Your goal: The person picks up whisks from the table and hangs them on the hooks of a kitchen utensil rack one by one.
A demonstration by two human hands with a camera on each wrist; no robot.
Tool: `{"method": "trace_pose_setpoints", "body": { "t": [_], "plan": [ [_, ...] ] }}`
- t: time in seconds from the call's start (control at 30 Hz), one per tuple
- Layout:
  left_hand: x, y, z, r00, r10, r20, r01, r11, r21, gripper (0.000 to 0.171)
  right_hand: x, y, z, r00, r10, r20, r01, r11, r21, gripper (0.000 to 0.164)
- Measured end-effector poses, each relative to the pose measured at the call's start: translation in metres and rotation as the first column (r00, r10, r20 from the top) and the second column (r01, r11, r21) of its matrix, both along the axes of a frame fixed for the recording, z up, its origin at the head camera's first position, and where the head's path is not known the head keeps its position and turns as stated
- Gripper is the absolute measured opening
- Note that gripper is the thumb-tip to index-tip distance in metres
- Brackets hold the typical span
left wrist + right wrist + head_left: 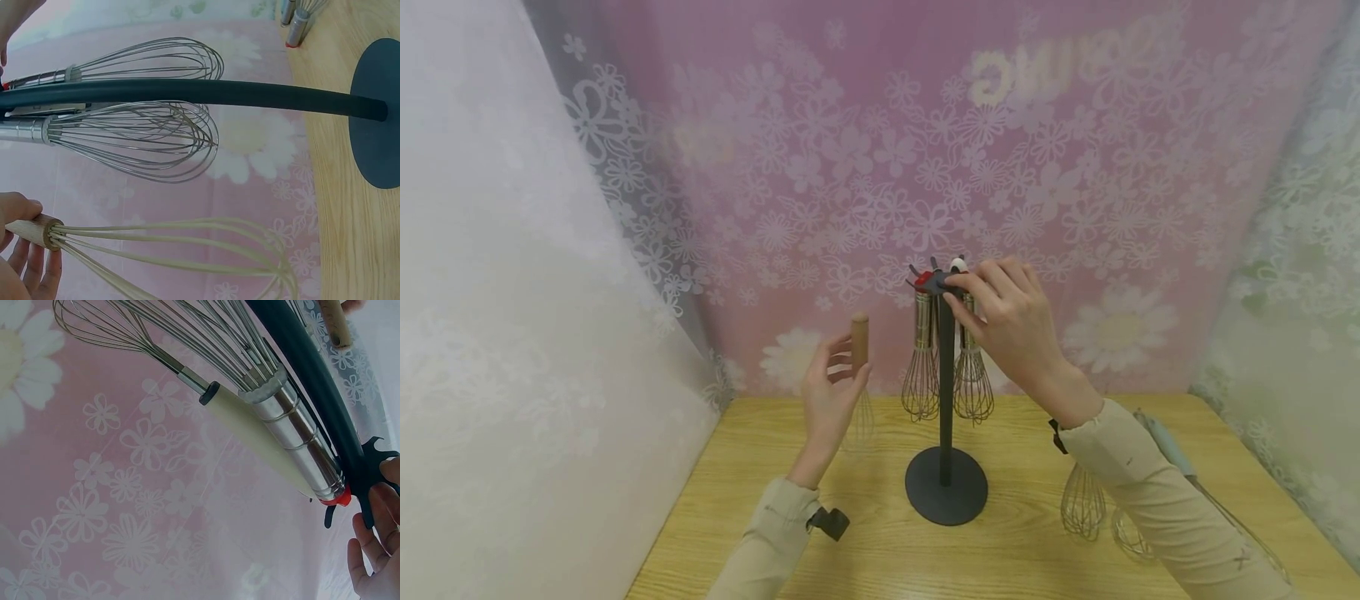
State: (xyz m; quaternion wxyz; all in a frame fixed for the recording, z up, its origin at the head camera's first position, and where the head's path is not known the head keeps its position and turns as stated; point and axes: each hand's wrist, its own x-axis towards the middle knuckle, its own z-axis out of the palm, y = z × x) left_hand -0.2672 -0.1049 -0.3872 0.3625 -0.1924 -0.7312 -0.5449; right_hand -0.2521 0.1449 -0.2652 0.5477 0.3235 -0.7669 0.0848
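Left of the stand (946, 392), the left hand (829, 396) curls its fingers round the wooden whisk (861, 337), whose wires look faint from above, while the right hand (1009, 315) pinches a half-hidden hook (950, 282), its sleeve (1150, 492) partly covering whisks (1082, 505) below.

From the wearer's head, farthest back, one camera faces forward and down on a whole stand (946, 383) and table (1015, 567). The left wrist's close, sideways view shares the round base (381, 156); the right's, close and nearly upside down, shares only the post (306, 369).
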Motion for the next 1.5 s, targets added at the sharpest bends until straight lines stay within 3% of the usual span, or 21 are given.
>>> {"method": "trace_pose_setpoints", "body": {
  "t": [0.37,0.63,0.87,1.5],
  "plan": [
    [0.002,0.009,0.015,0.999,0.001,-0.043,-0.002,1.0,-0.031,0.049,0.0,0.0,0.0,1.0,-0.005,0.0,0.005,1.0,0.001,0.018],
    [0.004,0.018,0.025,0.996,-0.039,-0.086,0.038,0.999,-0.013,0.049,0.0,0.0,0.0,1.0,-0.003,-0.009,0.003,1.0,0.0,0.018],
    [0.011,0.024,0.041,0.994,-0.051,-0.092,0.049,0.998,-0.027,0.047,0.0,0.0,0.0,1.0,0.004,-0.02,-0.004,1.0,-0.006,0.019],
    [0.008,0.038,0.061,0.987,-0.084,-0.136,0.08,0.996,-0.035,0.052,0.0,0.0,-0.001,1.0,-0.001,-0.012,0.001,1.0,-0.002,0.018]
  ]
}}
